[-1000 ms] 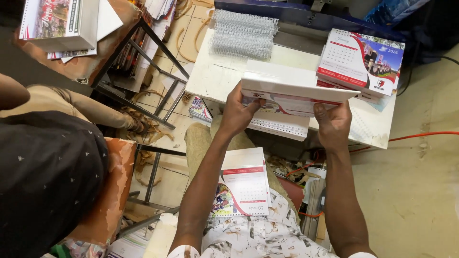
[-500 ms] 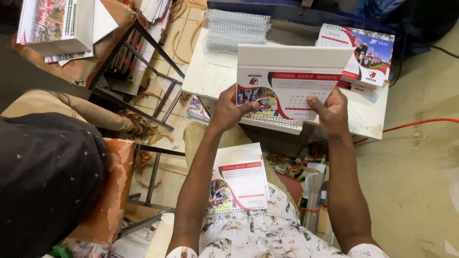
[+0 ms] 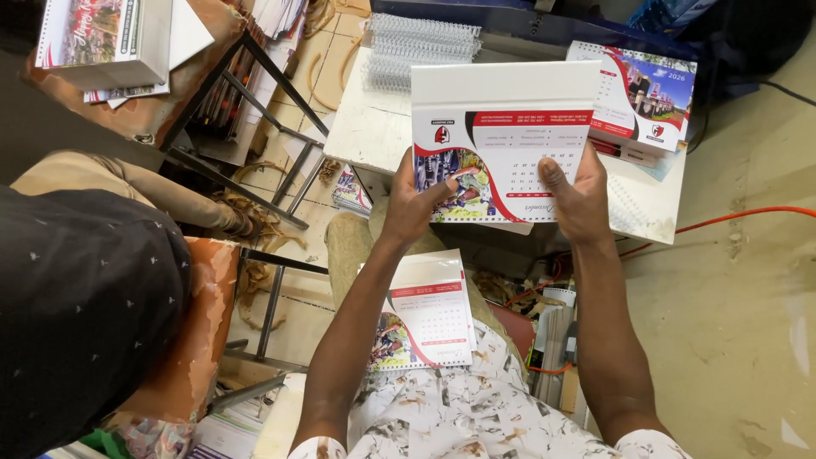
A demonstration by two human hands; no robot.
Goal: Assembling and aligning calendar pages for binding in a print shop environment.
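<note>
Both hands are holding one desk calendar (image 3: 501, 140) upright above the white table (image 3: 374, 127). The left hand (image 3: 416, 204) is clamping its lower left edge, thumb pressing on the printed face. The right hand (image 3: 578, 200) is clamping the lower right edge, thumb on the date grid. A stack of calendars (image 3: 642, 102) is lying on the table just beside it, with wire binding coils (image 3: 416, 47) behind. Another calendar (image 3: 425, 319) is resting on the person's lap.

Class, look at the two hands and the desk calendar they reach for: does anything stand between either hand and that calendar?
Nothing visible does. The left hand and right hand already grip the desk calendar directly by its lower edge, thumbs on its printed face.
</note>
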